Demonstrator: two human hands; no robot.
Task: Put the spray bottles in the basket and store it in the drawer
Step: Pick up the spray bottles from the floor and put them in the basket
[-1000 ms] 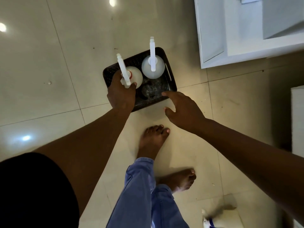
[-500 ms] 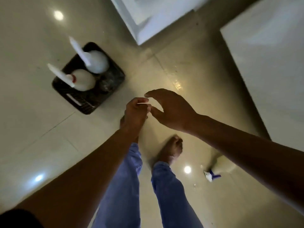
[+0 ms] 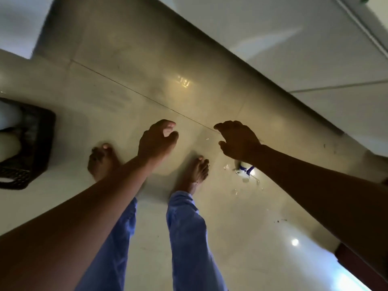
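Both hands, left (image 3: 157, 141) and right (image 3: 239, 141), hang loosely open and empty; third spray bottle (image 3: 244, 170) lies on the floor (image 3: 147, 85), basket (image 3: 31, 143) parked aside.

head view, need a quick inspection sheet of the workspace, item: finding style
surface: glossy tiled floor, light glare, a few dark specks
job's things: dark basket at the frame's left edge on the floor, pale bottles inside, cut off by the frame; a small white and blue object lies on the floor by the right arm, too small to identify
clutter: small wet-looking glints around that object
grippers: left hand and right hand both open, empty, above the floor
cables: nothing seen
surroundings: white cabinet front upper right; bare feet, blue trouser legs
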